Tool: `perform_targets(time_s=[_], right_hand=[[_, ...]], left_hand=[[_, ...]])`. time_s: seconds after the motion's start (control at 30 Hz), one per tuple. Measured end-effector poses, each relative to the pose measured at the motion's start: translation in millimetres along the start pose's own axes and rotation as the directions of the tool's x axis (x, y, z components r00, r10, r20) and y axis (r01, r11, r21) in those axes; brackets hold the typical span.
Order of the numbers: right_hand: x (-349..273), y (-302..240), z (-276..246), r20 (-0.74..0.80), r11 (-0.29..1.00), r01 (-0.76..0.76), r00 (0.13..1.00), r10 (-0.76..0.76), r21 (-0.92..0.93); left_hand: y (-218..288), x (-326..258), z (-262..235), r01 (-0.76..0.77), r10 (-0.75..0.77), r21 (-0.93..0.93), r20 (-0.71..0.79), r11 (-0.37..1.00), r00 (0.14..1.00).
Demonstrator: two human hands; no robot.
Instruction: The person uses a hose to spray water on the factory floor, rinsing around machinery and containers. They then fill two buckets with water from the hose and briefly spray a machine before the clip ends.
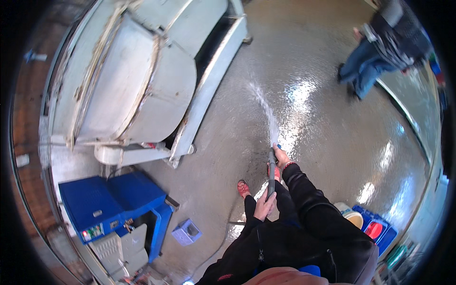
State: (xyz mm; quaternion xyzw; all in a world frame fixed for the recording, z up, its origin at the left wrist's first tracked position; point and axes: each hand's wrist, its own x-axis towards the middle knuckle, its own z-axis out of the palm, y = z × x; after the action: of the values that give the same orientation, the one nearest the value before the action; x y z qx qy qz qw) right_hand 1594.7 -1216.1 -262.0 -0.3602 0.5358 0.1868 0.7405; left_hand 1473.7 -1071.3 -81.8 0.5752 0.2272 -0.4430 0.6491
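Note:
A grey hose [271, 172] runs upright through the middle of the view, and both my hands grip it. My right hand [281, 156] is closed round its front end, beside a small blue part at the tip. Lower down, my left hand [264, 206] is wrapped round the hose near my body. A white stream of water [266, 109] shoots from the hose's end and lands on the wet grey floor [228, 128] ahead. My feet in red sandals stand just below the hose.
A large white drum-shaped machine [156, 80] fills the upper left. Below it stand a blue machine [104, 199] and a small lilac crate [186, 232]. Another person [375, 52] is at the upper right. Buckets and a blue bin [387, 237] sit at the lower right.

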Motion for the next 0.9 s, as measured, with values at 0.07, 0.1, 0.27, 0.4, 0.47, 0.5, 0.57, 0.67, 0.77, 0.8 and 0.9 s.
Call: perform_targets(time_s=[0.07, 0.1, 0.27, 0.4, 0.47, 0.5, 0.57, 0.67, 0.77, 0.8, 0.9], right_hand=[[1.2, 1.7, -34.9, -0.090, 0.998, -0.036, 0.995, 0.041, 0.049], [5.2, 6.0, -51.6, -0.080, 0.995, -0.050, 0.995, 0.057, 0.090], [72.2, 90.3, -130.9, 0.161, 0.867, -0.175, 0.981, 0.112, 0.466], [138.2, 154.3, -152.2, -0.345, 0.990, 0.140, 0.928, -0.137, -0.017], [136.5, 157.7, -152.3, -0.397, 0.970, 0.028, 0.915, 0.072, 0.240], [124.1, 156.9, -152.5, -0.393, 0.962, 0.062, 0.918, 0.049, 0.266], [73.4, 147.7, -151.6, -0.329, 0.924, 0.174, 0.943, -0.055, 0.342], [0.3, 112.4, -146.5, -0.328, 0.939, 0.178, 0.942, -0.076, 0.294], [-62.2, 101.4, -136.2, -0.281, 0.964, 0.144, 0.957, -0.078, 0.224], [-75.9, 104.1, -132.6, -0.239, 0.969, 0.105, 0.970, -0.050, 0.222], [-99.9, 148.3, -129.5, -0.141, 0.977, 0.149, 0.982, -0.129, 0.149]], left_hand=[[2.3, 0.3, 8.7, 0.041, -0.044, 0.067, 0.055, 0.997, 0.997], [2.8, 1.3, 12.6, 0.069, -0.077, 0.105, 0.080, 0.992, 0.994], [4.9, 13.9, 24.3, 0.231, -0.279, 0.195, 0.275, 0.953, 0.920], [5.1, 34.1, 22.9, 0.195, -0.381, 0.450, 0.370, 0.871, 0.848], [-3.7, 30.2, 16.4, 0.120, -0.399, 0.579, 0.383, 0.807, 0.833], [-9.3, 27.3, 10.0, 0.079, -0.357, 0.565, 0.400, 0.822, 0.844], [-21.6, 13.8, -1.4, 0.061, -0.315, 0.590, 0.338, 0.805, 0.887], [-48.5, 0.0, -11.9, -0.020, -0.082, 0.403, 0.234, 0.915, 0.969], [-60.1, -12.4, -27.0, -0.202, 0.050, 0.583, 0.266, 0.787, 0.963], [-63.7, -18.3, -34.9, -0.228, 0.090, 0.596, 0.252, 0.770, 0.963], [-78.8, -37.4, -59.6, -0.273, 0.158, 0.655, 0.230, 0.705, 0.960]])
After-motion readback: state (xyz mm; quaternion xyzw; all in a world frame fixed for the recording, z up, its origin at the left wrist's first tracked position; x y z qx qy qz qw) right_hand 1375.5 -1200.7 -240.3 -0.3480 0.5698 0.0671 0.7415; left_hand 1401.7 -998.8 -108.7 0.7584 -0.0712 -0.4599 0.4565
